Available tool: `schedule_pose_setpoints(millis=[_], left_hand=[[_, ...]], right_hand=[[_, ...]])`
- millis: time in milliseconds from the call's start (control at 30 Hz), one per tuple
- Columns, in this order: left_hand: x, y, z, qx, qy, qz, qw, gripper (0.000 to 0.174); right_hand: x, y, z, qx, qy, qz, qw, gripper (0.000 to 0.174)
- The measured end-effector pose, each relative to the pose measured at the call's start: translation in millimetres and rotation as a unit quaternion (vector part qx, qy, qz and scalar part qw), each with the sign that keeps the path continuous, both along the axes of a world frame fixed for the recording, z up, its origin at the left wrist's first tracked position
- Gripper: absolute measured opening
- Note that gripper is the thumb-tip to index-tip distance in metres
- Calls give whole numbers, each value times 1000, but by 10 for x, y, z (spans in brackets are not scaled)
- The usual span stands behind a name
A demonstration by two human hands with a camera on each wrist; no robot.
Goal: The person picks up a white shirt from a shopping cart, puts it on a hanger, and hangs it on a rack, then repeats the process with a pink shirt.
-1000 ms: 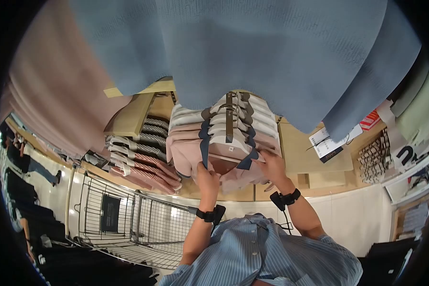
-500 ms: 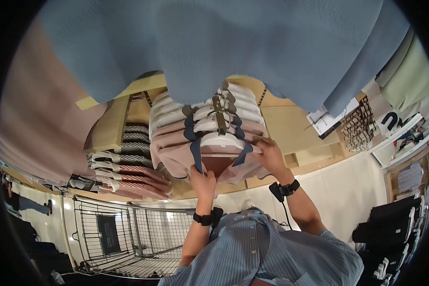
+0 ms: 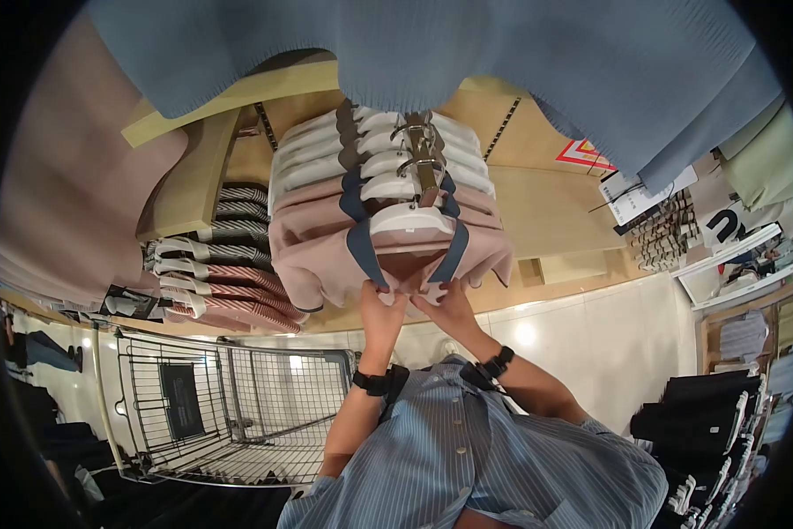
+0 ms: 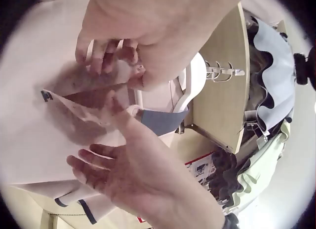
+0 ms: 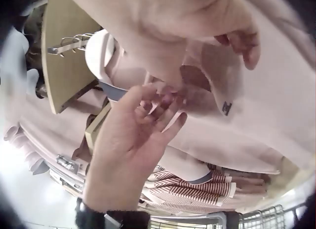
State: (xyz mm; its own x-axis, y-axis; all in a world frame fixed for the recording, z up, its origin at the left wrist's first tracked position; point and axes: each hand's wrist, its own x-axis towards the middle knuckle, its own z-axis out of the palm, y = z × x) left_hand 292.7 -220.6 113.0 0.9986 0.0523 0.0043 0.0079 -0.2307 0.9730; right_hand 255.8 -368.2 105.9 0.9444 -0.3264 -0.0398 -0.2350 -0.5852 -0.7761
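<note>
In the head view a pink polo shirt [image 3: 312, 264] with a navy collar [image 3: 450, 254] hangs on a white hanger [image 3: 411, 219] at the front of a row. Just below the collar, my left hand [image 3: 383, 319] pinches one edge of the neck opening. My right hand [image 3: 449, 310] holds the opposite edge, close beside it. The left wrist view has my right hand [image 4: 148, 174] with its thumb at the placket and its other fingers spread. Bent fingers of my left hand [image 5: 131, 135] meet the fabric in the right wrist view.
More pink and white shirts hang behind on a metal rail [image 3: 427, 181]. Striped shirts [image 3: 238, 291] hang to the left. Blue garments [image 3: 414, 53] hang low overhead. A wire shopping cart [image 3: 238, 397] stands at lower left, and a wooden shelf [image 3: 546, 212] lies to the right.
My right hand has moved from the shirt's right shoulder and collar inward and down to the neck opening, beside my left hand. The head view has shifted, showing more of the rail.
</note>
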Motion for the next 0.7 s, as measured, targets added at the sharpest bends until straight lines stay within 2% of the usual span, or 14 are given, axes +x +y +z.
schedule_pose_setpoints(millis=[100, 133, 233, 267, 333, 433, 467, 533, 633, 667, 700], left_hand=[[-15, -61, -263, 14, -122, 5, 992, 36], [-21, -49, -348, 56, -105, 18, 993, 41], [28, -48, -481, 71, -45, 75, 994, 55], [88, -54, -496, 84, -61, 88, 991, 57], [184, -66, -447, 111, -88, 115, 983, 60], [354, -116, -607, 165, -66, 122, 977, 51], [392, -111, -696, 56, -8, 106, 993, 45], [506, -114, -893, -162, 102, 66, 979, 32], [503, -225, -1041, -279, 35, 77, 957, 18], [508, -232, -1075, -299, 15, 50, 953, 16], [483, -208, -1045, -318, -3, 23, 948, 14]], right_hand=[[257, -48, -200, -52, 24, 0, 998, 36], [319, -65, -266, -63, 14, 1, 998, 34], [394, -151, -420, 125, -47, -12, 991, 28], [340, -172, -429, 164, -45, -1, 986, 24], [260, -185, -357, 166, -24, 15, 986, 23], [259, -212, -369, 230, -45, 25, 972, 20], [236, -195, -405, 264, -57, 25, 963, 19], [234, -192, -460, 277, -50, 18, 959, 18], [208, -212, -511, 299, -56, 1, 953, 18], [209, -219, -524, 307, -62, -6, 950, 19], [195, -196, -463, 248, -54, -12, 967, 21]])
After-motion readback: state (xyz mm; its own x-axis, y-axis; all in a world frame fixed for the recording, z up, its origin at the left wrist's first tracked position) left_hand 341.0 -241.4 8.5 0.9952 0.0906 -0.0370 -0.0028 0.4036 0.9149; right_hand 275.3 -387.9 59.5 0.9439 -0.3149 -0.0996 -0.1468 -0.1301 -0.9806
